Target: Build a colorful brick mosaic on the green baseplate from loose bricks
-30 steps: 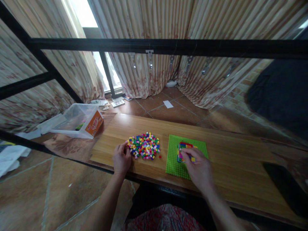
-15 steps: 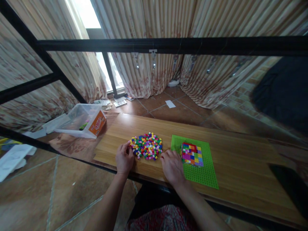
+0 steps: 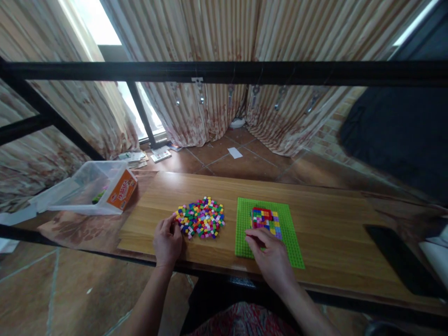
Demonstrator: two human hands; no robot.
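Note:
My right hand is over the near left part of the green baseplate, with thumb and forefinger pinched on a small red brick. Just beyond the fingers stands a block of multicoloured bricks on the baseplate, a raised red edging along its far side; the hand hides its near left part. My left hand rests at the left edge of a pile of small loose bricks. Its fingers are bent, with a gap between thumb and forefinger, and the fingertips touch the outer bricks.
The wooden tabletop carries pile and baseplate. A clear plastic bin with an orange label stands at left. A dark flat object lies at the right end. A black metal bar crosses beyond the table, before curtains.
My right hand has moved right, from beside the pile to above the baseplate, carrying the red brick. My left hand stays by the pile. The camera view has turned slightly right.

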